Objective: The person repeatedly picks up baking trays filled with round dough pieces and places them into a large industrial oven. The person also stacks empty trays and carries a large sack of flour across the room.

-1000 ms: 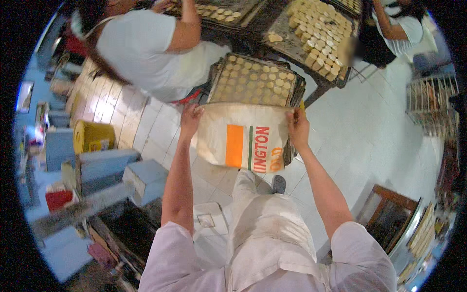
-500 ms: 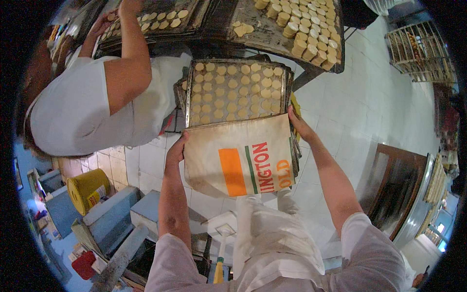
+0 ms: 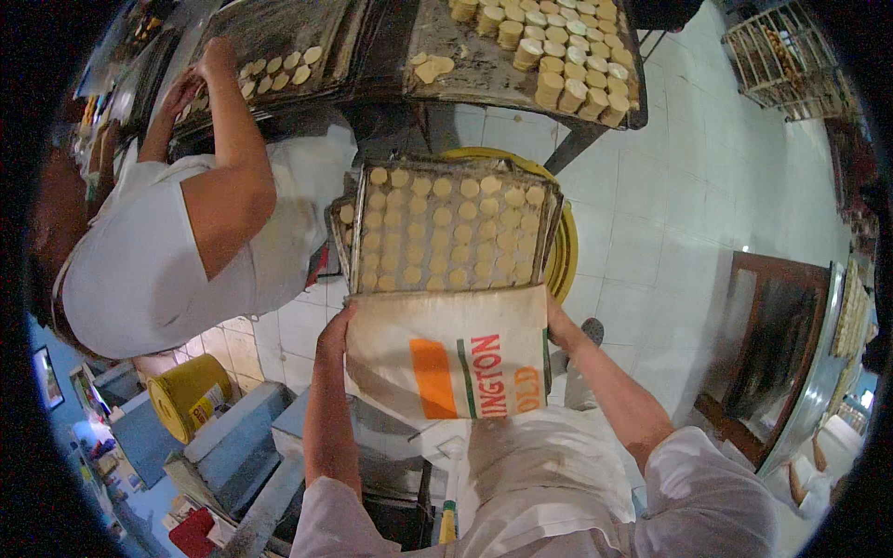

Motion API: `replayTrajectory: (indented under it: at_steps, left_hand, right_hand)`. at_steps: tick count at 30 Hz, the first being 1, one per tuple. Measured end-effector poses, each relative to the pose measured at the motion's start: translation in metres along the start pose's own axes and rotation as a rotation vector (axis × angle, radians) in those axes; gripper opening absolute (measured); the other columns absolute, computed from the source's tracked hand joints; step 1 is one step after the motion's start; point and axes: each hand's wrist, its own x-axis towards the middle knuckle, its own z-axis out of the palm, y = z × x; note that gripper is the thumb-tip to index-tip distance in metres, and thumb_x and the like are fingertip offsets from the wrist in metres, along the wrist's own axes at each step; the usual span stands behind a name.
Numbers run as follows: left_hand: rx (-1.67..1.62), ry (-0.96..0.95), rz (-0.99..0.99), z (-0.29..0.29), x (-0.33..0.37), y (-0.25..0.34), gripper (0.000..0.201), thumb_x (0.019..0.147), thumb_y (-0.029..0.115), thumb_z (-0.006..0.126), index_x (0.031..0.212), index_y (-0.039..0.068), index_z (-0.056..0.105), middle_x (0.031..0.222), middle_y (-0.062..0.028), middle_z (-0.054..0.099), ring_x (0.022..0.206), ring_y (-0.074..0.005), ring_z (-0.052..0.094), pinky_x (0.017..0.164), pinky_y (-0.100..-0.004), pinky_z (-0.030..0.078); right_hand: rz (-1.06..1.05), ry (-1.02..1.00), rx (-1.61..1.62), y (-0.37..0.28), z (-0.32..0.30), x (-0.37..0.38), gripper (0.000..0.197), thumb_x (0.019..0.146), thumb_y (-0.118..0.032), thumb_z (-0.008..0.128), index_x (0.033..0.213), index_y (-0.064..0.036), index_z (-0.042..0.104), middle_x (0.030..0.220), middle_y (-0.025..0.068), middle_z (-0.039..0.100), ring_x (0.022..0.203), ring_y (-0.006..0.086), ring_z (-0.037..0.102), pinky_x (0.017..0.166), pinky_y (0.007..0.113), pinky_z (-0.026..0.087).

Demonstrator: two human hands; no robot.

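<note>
A pale cloth flour sack [image 3: 395, 358] with an orange block and red and green print hangs between my hands. Its top edge crosses the near part of a baking tray [image 3: 355, 251] dotted with rows of flat dough rounds [image 3: 442, 228]. More trays show beneath this one, slightly askew. My left hand [image 3: 337, 325] is closed at the cloth's upper left corner. At the upper right corner my right hand [image 3: 561, 327] is closed too, its fingertips partly hidden. Whether my fingers also grip the tray under the cloth is hidden.
A round yellow tub [image 3: 561, 265] shows behind and right of the trays. Beyond is a worktable [image 3: 474, 79] with stacked dough rounds [image 3: 572, 56]. At left a co-worker [image 3: 172, 246] handles dough rounds on another tray. A yellow bucket [image 3: 177, 395] and blue-grey blocks [image 3: 237, 423] are at lower left.
The cloth and both my hands have come down the picture, closer to my body. The tray appears lower too, and more of the yellow tub shows. The co-worker's hands have shifted slightly over their tray.
</note>
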Motion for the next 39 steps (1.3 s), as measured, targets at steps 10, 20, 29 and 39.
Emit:
replayTrajectory:
  at_steps: [10,20,29,39]
  left_hand:
    - [-0.117,0.073,-0.016,0.033,-0.073,-0.051,0.054,0.094,0.038,0.066,0.134,0.002,0.060,0.124,-0.0128,0.068,0.109,-0.0285,0.066,0.095,-0.0414,0.053]
    - [-0.049,0.019,0.128,0.169,-0.133,-0.004,0.053,0.091,0.037,0.068,0.132,0.003,0.061,0.119,-0.0111,0.069,0.106,-0.0277,0.067,0.093,-0.0409,0.055]
    - [0.224,-0.307,0.001,0.406,-0.177,0.054,0.053,0.092,0.043,0.065,0.127,0.002,0.065,0.120,-0.0136,0.070,0.104,-0.0285,0.068,0.092,-0.0423,0.056]
    - [0.367,-0.529,-0.126,0.775,-0.140,0.145,0.052,0.091,0.032,0.071,0.133,0.004,0.061,0.123,-0.0149,0.070,0.109,-0.0272,0.068,0.095,-0.0406,0.055]
  right_hand:
    - [0.188,0.139,0.105,0.059,-0.046,0.030,0.055,0.107,-0.046,0.051,0.146,-0.0069,0.053,0.130,0.0053,0.065,0.110,0.0153,0.064,0.094,0.034,0.054]
    - [0.028,0.268,0.074,-0.017,-0.088,-0.057,0.046,0.107,-0.037,0.052,0.136,-0.0024,0.059,0.119,0.0086,0.068,0.103,0.0168,0.064,0.090,0.035,0.055]
    - [-0.195,0.401,0.311,-0.102,-0.220,-0.274,0.058,0.107,-0.050,0.046,0.138,-0.0029,0.060,0.122,0.0089,0.069,0.107,0.0168,0.066,0.091,0.034,0.055]
    - [-0.395,0.533,0.409,-0.267,-0.386,-0.379,0.063,0.107,-0.055,0.044,0.141,-0.0035,0.058,0.126,0.0088,0.068,0.110,0.0168,0.065,0.093,0.034,0.054]
